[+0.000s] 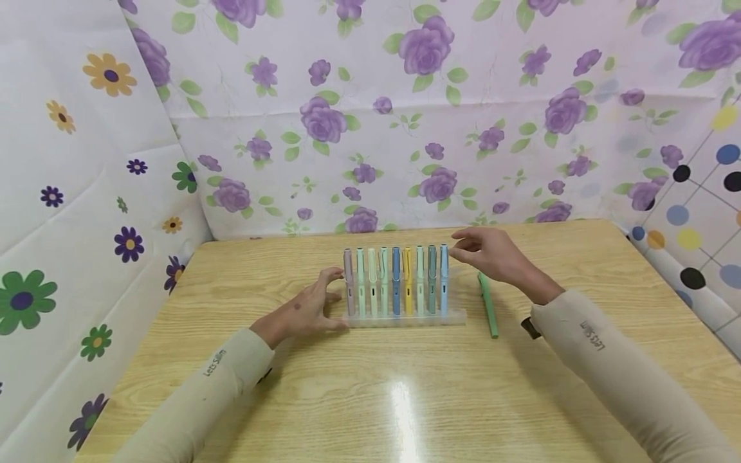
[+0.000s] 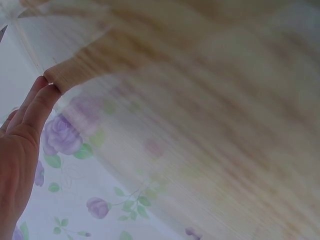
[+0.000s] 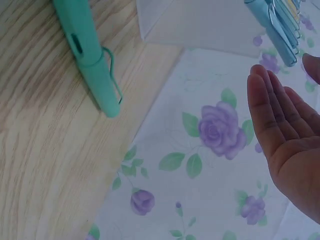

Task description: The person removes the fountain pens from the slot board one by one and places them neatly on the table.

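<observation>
Beside pen rack (image 1: 405, 318): green pen (image 1: 488, 304) | hands: left (image 1: 309, 307), right (image 1: 492, 254) spread

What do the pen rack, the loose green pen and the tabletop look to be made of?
Pen rack: translucent frosted plastic, apparently; the table shows faintly through it. Loose green pen: likely matte plastic, uniform pastel colour, thin wire clip in the right wrist view. Tabletop: light wood grain with a glossy glare; solid wood or laminate, cannot tell.

Both arms wear beige sleeves (image 1: 613, 360) printed, it seems, with "Let's Slim" lettering.
</observation>
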Motion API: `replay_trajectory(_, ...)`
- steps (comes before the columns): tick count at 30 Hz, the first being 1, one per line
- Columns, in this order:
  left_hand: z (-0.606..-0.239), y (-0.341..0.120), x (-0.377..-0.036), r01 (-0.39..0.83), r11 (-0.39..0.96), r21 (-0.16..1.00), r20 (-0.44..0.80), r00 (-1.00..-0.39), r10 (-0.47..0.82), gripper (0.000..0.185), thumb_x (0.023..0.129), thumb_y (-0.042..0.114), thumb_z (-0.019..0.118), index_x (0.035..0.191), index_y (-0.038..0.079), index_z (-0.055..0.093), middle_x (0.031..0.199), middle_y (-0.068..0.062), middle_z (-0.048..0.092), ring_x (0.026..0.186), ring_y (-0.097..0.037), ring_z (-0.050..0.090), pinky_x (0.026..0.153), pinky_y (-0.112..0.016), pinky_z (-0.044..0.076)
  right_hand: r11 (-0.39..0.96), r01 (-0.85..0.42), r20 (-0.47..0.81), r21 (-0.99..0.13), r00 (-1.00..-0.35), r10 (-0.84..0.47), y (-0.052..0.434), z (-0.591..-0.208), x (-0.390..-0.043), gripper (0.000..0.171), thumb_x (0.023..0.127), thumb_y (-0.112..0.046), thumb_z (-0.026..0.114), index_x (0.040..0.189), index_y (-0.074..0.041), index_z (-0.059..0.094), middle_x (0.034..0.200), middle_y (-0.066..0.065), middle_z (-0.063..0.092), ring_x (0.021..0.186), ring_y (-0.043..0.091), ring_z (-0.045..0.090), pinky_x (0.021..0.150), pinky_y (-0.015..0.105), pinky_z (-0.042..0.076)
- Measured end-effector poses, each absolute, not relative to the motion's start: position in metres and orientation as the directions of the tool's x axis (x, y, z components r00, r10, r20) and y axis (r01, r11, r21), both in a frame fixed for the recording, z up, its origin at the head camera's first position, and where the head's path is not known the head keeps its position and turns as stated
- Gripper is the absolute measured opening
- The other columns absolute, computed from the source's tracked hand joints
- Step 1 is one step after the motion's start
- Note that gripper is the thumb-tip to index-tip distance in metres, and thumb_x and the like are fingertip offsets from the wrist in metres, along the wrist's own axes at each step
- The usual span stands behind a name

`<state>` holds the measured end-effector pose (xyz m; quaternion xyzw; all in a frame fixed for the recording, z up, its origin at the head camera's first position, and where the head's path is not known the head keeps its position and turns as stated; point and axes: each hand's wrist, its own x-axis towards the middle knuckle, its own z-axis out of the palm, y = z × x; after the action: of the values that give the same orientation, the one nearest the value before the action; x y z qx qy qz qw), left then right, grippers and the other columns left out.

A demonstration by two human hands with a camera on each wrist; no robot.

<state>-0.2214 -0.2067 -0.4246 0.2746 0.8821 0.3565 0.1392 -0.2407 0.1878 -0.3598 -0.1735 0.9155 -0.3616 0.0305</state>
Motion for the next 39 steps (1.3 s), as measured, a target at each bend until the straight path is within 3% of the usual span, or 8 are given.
replay_trajectory(7, -0.424, -0.207, -0.221, 0.394, 0.601, 0.695, -0.051, -0.808, 0.587, 0.103, 0.082, 0.024, 0.085, 0.153, 0.020, 0.011, 0.162, -0.014, 0.021, 0.130, -0.031, 0.054, 0.112, -0.056, 0.030, 0.635, -0.315, 0.063, -0.705, -0.920, -0.386, 0.181, -0.364, -0.239, 0.052, 0.097, -0.019, 0.068, 0.142, 0.000, 0.051, 0.120, 0.021, 0.067, 0.108, 0.035, 0.066, 0.089, 0.049, 0.054)
replay_trajectory(15, -0.425, -0.207, -0.223, 0.395, 0.599, 0.697, -0.049, -0.806, 0.589, 0.104, 0.082, 0.026, 0.085, 0.153, 0.020, 0.010, 0.162, -0.012, 0.020, 0.130, -0.031, 0.053, 0.112, -0.056, 0.031, 0.623, -0.343, 0.094, -0.703, -0.913, -0.396, 0.177, -0.368, -0.240, 0.040, 0.095, -0.012, 0.070, 0.132, -0.003, 0.057, 0.106, 0.014, 0.072, 0.096, 0.029, 0.069, 0.083, 0.047, 0.056)
replay_trajectory(23, -0.425, -0.206, -0.221, 0.392, 0.597, 0.699, -0.043, -0.812, 0.582, 0.103, 0.082, 0.024, 0.085, 0.153, 0.018, 0.011, 0.162, -0.014, 0.021, 0.128, -0.032, 0.055, 0.111, -0.056, 0.033, 0.625, -0.347, 0.128, -0.699, -0.921, -0.368, 0.184, -0.365, -0.240, 0.036, 0.097, -0.015, 0.069, 0.128, -0.004, 0.055, 0.103, 0.011, 0.071, 0.094, 0.027, 0.068, 0.083, 0.048, 0.054)
replay_trajectory(39, -0.424, -0.207, -0.222, 0.405, 0.595, 0.694, -0.032, -0.808, 0.588, 0.105, 0.082, 0.025, 0.085, 0.153, 0.017, 0.010, 0.161, -0.016, 0.023, 0.127, -0.034, 0.056, 0.107, -0.056, 0.038, 0.560, -0.265, 0.096, -0.785, -0.945, -0.312, 0.207, -0.358, -0.237, 0.042, 0.103, -0.019, 0.059, 0.139, -0.002, 0.046, 0.106, 0.018, 0.062, 0.089, 0.030, 0.069, 0.081, 0.046, 0.057)
